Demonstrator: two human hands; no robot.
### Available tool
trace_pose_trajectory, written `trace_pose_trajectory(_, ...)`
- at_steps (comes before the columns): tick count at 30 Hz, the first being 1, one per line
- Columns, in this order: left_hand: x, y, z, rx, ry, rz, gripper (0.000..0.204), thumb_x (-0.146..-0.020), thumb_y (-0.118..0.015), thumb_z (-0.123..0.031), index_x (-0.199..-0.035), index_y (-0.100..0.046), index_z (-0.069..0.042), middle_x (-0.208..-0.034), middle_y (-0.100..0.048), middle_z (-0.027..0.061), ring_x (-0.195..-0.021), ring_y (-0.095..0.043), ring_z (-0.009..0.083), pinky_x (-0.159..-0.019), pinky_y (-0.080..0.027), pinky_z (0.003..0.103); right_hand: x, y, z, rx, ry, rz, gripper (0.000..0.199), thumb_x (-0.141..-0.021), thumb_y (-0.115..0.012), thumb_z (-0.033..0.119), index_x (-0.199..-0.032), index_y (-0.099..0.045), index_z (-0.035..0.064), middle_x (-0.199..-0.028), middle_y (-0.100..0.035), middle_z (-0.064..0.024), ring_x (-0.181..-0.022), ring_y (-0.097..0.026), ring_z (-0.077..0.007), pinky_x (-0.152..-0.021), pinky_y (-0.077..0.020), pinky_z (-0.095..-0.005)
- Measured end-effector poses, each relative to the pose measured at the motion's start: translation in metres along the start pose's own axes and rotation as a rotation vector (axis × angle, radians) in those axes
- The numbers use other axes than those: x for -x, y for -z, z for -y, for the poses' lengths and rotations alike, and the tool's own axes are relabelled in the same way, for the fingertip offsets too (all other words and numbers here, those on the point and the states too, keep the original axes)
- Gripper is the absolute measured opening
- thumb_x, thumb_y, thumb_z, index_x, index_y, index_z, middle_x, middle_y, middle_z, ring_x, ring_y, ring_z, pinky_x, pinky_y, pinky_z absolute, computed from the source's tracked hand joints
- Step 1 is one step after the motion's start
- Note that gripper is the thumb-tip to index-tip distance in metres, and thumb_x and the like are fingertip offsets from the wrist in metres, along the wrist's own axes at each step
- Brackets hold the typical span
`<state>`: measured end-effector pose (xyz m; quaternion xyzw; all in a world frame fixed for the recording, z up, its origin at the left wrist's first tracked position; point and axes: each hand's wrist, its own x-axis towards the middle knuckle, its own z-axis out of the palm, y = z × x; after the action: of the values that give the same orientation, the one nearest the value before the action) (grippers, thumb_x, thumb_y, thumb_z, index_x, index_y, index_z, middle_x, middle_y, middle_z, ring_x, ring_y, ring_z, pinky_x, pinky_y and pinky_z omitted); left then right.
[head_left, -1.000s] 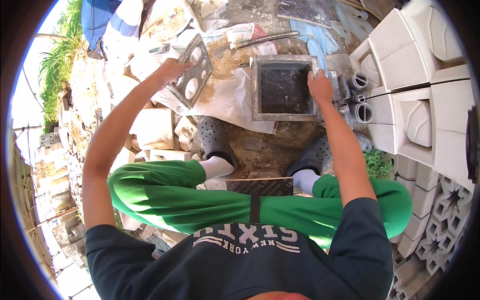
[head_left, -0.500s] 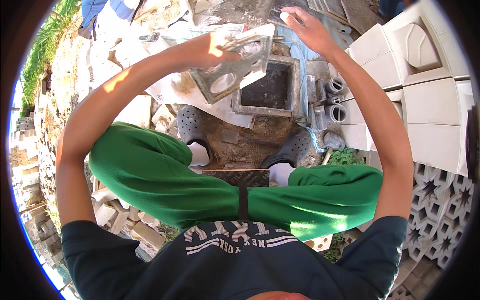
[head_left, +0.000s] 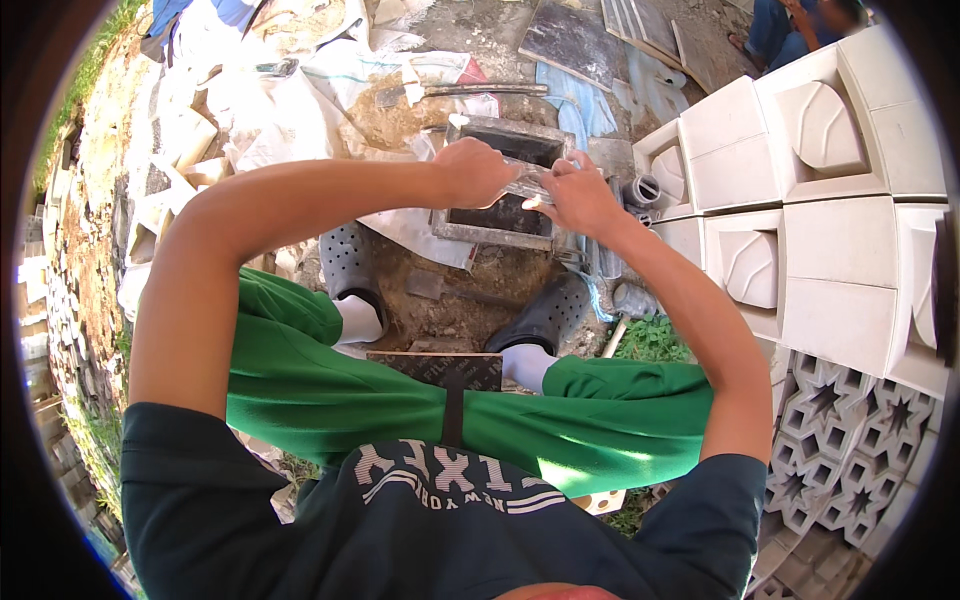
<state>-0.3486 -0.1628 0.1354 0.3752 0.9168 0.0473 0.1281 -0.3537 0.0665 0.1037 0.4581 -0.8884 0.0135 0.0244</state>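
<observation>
A grey cement-smeared plate (head_left: 527,181) is held almost edge-on above a rectangular box-like mould frame (head_left: 490,235). My left hand (head_left: 472,172) is closed on one end of the plate, and my right hand (head_left: 580,196) grips its other end. The round cut-outs seen in it earlier are hidden at this angle. Inside the frame the dark surface shows on both sides of the plate. Whether the plate touches the frame's rim, I cannot tell.
Pale relief blocks (head_left: 825,125) stand stacked at right, above star-patterned blocks (head_left: 825,430). Short grey tubes (head_left: 642,190) lie beside the frame. A long thin tool (head_left: 480,89) and a dark board (head_left: 570,45) lie beyond. Another person (head_left: 790,35) sits far right.
The plate has turned from face-visible to nearly edge-on and now sits over the frame. My right hand has come down from beyond the frame and taken hold of it.
</observation>
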Motion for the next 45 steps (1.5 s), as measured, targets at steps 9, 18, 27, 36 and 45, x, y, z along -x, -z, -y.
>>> trace_pose_trajectory(9,0.004,-0.068,-0.014,-0.170,-0.035,-0.170,0.044,-0.089,-0.054,-0.011,-0.131,-0.053,0.002,-0.079,-0.071,0.0119,-0.070,-0.070,0.0280,-0.064,-0.052,0.039,0.025,-0.046,0.016,0.135,0.045,-0.235,0.015,-0.081,-0.064,0.022,-0.077,-0.054,0.0115,-0.066,-0.058,-0.0028,-0.084,-0.056,-0.0220,-0.083,-0.0411,-0.0446)
trace_pose_trajectory(18,-0.001,-0.087,-0.003,-0.181,-0.028,-0.182,0.033,-0.097,-0.047,-0.017,-0.123,-0.059,-0.001,-0.081,-0.072,0.0103,-0.074,-0.070,0.0294,-0.078,-0.052,0.040,0.025,-0.050,0.028,0.163,-0.022,-0.245,0.014,-0.073,-0.065,0.015,-0.079,-0.053,0.0126,-0.065,-0.059,-0.0005,-0.084,-0.056,-0.0214,-0.082,-0.0405,-0.0435)
trace_pose_trajectory(27,-0.051,0.012,0.044,0.096,-0.010,-0.085,0.029,-0.080,-0.068,-0.035,-0.089,-0.071,-0.008,-0.083,-0.071,0.0146,-0.081,-0.070,0.0323,-0.068,-0.056,0.043,-0.018,0.020,-0.026,-0.136,-0.238,-0.003,0.046,-0.083,-0.072,0.047,-0.103,-0.067,0.0060,-0.071,-0.062,-0.0142,-0.073,-0.062,-0.0351,-0.069,-0.0467,-0.0461)
trace_pose_trajectory(36,-0.076,0.041,0.070,0.299,0.043,0.111,0.058,-0.078,-0.070,-0.055,-0.088,-0.066,0.002,-0.058,-0.063,0.0103,-0.059,-0.063,0.0219,-0.064,-0.050,0.038,-0.051,0.053,-0.057,-0.554,-0.514,0.322,0.049,-0.084,-0.072,0.041,-0.120,-0.066,0.0091,-0.072,-0.068,-0.0089,-0.064,-0.062,-0.0182,-0.066,-0.0479,-0.0352)
trace_pose_trajectory(45,-0.085,0.013,0.075,0.469,-0.024,0.286,0.060,-0.076,-0.070,-0.058,-0.096,-0.071,-0.001,-0.075,-0.069,0.0144,-0.074,-0.067,0.0291,-0.069,-0.051,0.043,-0.043,0.012,-0.071,-0.728,-0.521,0.409,0.053,-0.083,-0.074,0.040,-0.125,-0.065,0.0101,-0.075,-0.069,-0.0063,-0.070,-0.063,-0.0133,-0.069,-0.0464,-0.0298)
